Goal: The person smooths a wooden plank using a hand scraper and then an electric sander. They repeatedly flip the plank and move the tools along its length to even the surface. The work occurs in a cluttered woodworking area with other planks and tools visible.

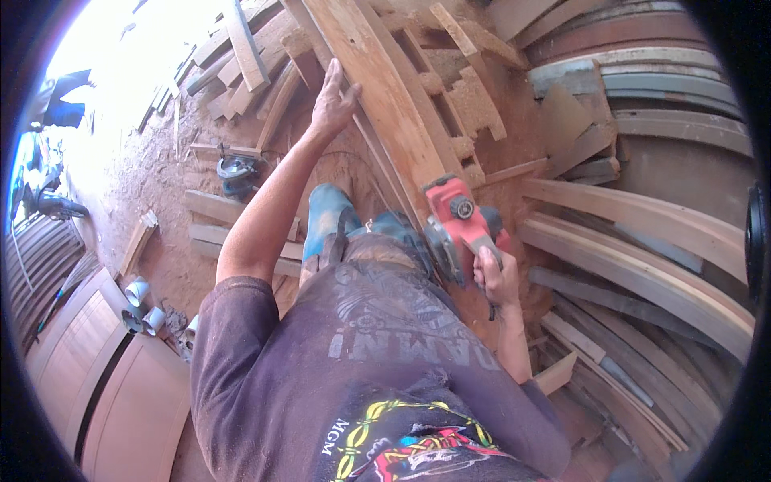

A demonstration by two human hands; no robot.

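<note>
A long, pale wooden plank [377,88] runs from the top of the view down toward my body. On its left edge rests my left hand [332,104], fingers stretched out and flat along the wood. My right hand [496,277] is wrapped round the rear handle of a red electric hand planer [462,217]. The planer sits at the plank's near end, tilted; its metal base faces the wood. Whether the base touches the plank, I cannot tell. Notched wooden pieces [474,104] lie under and beside the plank on the right.
Stacked boards [634,273] fill the right side. Offcuts [245,48] lie on the dusty ground at upper left. A dark circular power tool [238,173] stands left of my arm. Wooden panels [132,410] and white cups [137,291] are at lower left, with a motorcycle [40,181] beyond.
</note>
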